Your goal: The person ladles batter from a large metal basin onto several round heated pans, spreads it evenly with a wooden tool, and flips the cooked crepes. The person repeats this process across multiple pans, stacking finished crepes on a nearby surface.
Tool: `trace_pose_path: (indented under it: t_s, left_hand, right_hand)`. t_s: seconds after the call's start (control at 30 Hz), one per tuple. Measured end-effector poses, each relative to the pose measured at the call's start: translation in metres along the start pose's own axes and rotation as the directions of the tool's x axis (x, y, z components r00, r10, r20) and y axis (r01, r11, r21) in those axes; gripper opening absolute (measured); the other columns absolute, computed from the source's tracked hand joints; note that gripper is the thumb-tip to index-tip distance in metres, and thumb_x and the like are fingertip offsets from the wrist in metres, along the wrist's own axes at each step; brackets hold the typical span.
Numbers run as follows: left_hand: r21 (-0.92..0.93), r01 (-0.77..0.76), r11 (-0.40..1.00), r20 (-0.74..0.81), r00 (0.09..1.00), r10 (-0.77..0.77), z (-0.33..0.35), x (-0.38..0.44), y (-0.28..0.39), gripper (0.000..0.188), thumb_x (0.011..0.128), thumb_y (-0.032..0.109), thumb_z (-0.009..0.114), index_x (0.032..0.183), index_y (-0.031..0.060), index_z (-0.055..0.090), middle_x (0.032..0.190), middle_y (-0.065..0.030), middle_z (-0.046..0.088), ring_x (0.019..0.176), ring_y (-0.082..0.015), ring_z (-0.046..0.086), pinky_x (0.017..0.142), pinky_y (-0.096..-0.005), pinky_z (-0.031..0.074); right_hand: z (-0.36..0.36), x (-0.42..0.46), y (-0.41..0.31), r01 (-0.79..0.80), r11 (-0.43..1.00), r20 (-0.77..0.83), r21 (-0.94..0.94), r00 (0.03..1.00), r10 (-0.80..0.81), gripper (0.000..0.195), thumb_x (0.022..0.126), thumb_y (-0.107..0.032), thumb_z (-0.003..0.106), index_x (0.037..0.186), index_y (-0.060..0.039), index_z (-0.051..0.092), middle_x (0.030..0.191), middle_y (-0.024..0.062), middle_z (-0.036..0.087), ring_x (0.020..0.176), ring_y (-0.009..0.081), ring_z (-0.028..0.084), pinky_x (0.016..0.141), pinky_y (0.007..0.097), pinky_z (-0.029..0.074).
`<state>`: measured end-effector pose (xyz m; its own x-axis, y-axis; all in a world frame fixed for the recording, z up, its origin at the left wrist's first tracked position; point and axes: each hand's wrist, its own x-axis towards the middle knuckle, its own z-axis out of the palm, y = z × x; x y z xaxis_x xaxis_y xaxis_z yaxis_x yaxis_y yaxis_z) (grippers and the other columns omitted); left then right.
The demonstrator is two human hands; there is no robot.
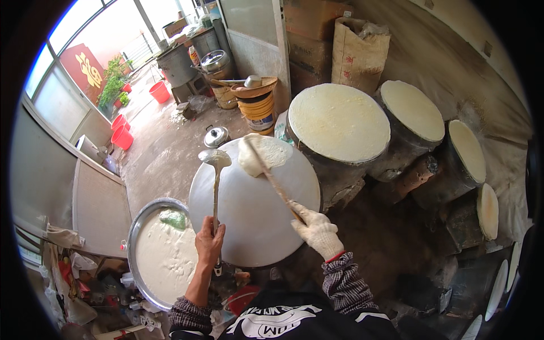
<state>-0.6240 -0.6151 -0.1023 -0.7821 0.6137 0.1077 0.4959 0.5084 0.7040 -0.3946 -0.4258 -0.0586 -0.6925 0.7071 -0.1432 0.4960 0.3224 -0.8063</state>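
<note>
My bare left hand [209, 240] grips the handle of a metal ladle [216, 158], whose batter-smeared bowl is over the far left rim of a round griddle [255, 212]. In a white knit glove, my right hand [318, 229] holds a wooden spreader stick [276, 185]. The stick's far end lies in a patch of pale batter [272, 156] at the griddle's far edge. Most of the griddle's grey surface is bare. To the left, a wide metal basin [133, 250] holds thick white batter [163, 255] with a green object [173, 219] in it.
Several drum-shaped stoves curve away to the right, topped with pale flatbreads [340, 123]. Beyond the griddle are a lidded pot [216, 137] and a yellow bucket [256, 111] carrying a basket. A sack [359, 55] leans by cardboard boxes [312, 42]. Red buckets [122, 137] stand near the doorway.
</note>
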Motion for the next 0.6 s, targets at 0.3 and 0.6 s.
trace_pose_path:
  t_s: [0.3, 0.6]
  left_hand:
    - [0.018, 0.048, 0.999, -0.026, 0.999, -0.047, -0.012, -0.018, -0.008, 0.021, 0.086, 0.023, 0.067, 0.095, 0.0084, 0.054, 0.063, -0.0085, 0.056, 0.054, -0.0246, 0.056, 0.054, -0.0372, 0.044]
    - [-0.046, 0.063, 0.997, -0.044, 0.997, -0.065, -0.018, -0.026, -0.004, 0.019, 0.086, 0.02, 0.067, 0.093, 0.0071, 0.053, 0.06, -0.0067, 0.052, 0.051, -0.0199, 0.051, 0.052, -0.035, 0.042]
  right_hand:
    - [0.004, 0.023, 0.022, 0.09, 0.958, -0.087, -0.271, 0.989, -0.117, 0.046, 0.091, -0.035, 0.057, 0.137, -0.031, 0.051, 0.101, 0.0105, 0.068, 0.091, 0.0309, 0.065, 0.08, 0.0407, 0.053]
    - [-0.017, 0.038, 0.018, 0.065, 0.995, -0.062, 0.075, 0.996, -0.061, 0.044, 0.089, -0.031, 0.06, 0.133, -0.0242, 0.057, 0.116, 0.0101, 0.067, 0.102, 0.0285, 0.065, 0.09, 0.0347, 0.051]
